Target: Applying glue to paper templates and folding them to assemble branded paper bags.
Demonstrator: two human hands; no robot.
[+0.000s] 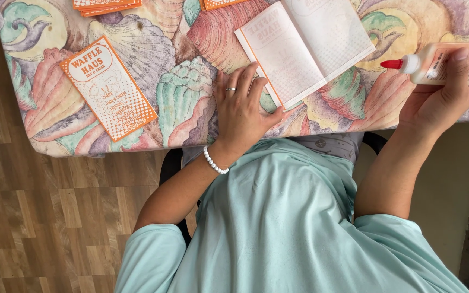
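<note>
My left hand (241, 108) lies flat on the shell-patterned tablecloth (191, 87), fingers spread, its fingertips touching the near left edge of an unfolded white paper sheet (305, 46) with a faint orange print showing through. A ring and a white bead bracelet are on that hand and wrist. My right hand (441, 97) grips a white glue bottle (451, 64) with a red tip, held on its side at the right of the sheet, the tip pointing left toward the paper.
An orange-and-white printed leaflet (108, 87) lies at the left of the table. More orange leaflets (107, 5) are stacked at the far edge. The table's near edge runs just above my lap; wood flooring (55, 217) is at the left.
</note>
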